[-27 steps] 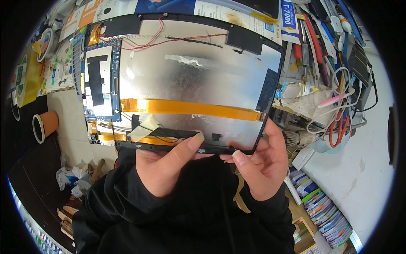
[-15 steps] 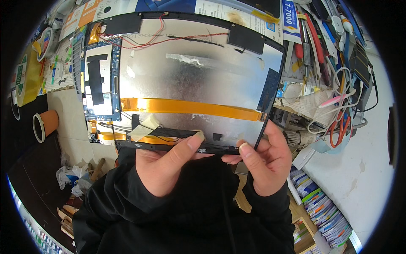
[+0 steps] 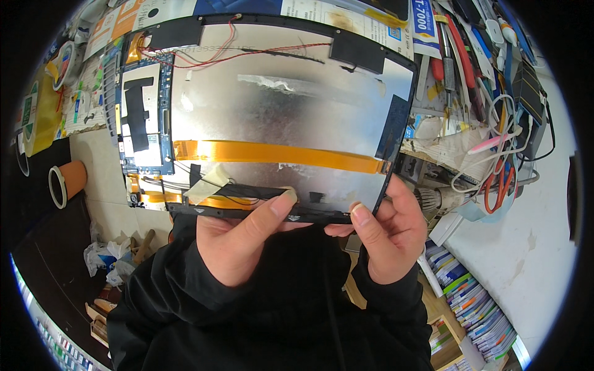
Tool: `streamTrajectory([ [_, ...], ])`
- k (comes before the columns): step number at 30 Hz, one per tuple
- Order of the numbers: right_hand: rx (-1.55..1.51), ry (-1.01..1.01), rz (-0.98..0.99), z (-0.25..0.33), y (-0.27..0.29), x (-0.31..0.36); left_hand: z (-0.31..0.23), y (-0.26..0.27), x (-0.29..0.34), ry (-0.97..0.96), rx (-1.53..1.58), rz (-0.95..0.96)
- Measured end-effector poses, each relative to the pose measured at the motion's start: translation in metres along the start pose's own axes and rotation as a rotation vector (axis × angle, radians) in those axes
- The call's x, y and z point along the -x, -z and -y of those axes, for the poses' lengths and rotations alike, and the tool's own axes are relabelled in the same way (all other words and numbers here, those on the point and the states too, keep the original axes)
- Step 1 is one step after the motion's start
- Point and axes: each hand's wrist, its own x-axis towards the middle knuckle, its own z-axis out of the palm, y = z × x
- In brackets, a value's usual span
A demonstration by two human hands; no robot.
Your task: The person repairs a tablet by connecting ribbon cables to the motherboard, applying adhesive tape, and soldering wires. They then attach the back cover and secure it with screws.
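Both hands hold an opened tablet (image 3: 272, 117), its bare metal back facing up and its frame black. My left hand (image 3: 244, 238) grips the near edge around the middle, thumb on the black strip inside the frame and fingers underneath. At the near right corner, my right hand (image 3: 393, 235) pinches the frame, thumb on top. An orange ribbon cable (image 3: 278, 154) crosses the back from the blue circuit board (image 3: 167, 93) on the left. Thin red wires (image 3: 247, 54) run along the far side. A piece of cream tape (image 3: 208, 184) covers black wires near the left hand.
Pliers, screwdrivers and other hand tools (image 3: 451, 62) crowd the bench at the far right, beside tangled white cables (image 3: 495, 142). At the left sit a yellow tape roll (image 3: 40, 111) and an orange bin (image 3: 67, 183). Stacked booklets (image 3: 473, 303) fill the lower right.
The tablet has shifted slightly left and away from me, tilting a little. Both hands keep their grip on its near edge.
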Motion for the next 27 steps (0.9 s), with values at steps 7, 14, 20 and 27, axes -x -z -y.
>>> streamTrajectory([
  [7, -0.048, 0.137, 0.077, -0.009, -0.002, -0.008, -0.001, 0.001, -0.001, 0.024, -0.003, 0.006],
  [14, -0.021, 0.069, 0.043, -0.006, -0.007, -0.007, -0.004, 0.008, 0.001, 0.005, 0.003, 0.086],
  [20, -0.28, 0.042, -0.005, -0.01, -0.004, -0.006, -0.008, 0.015, 0.0, -0.061, 0.056, 0.215],
  [27, -0.058, 0.084, -0.002, -0.011, -0.011, -0.008, -0.017, 0.037, -0.001, -0.02, 0.009, 0.35],
])
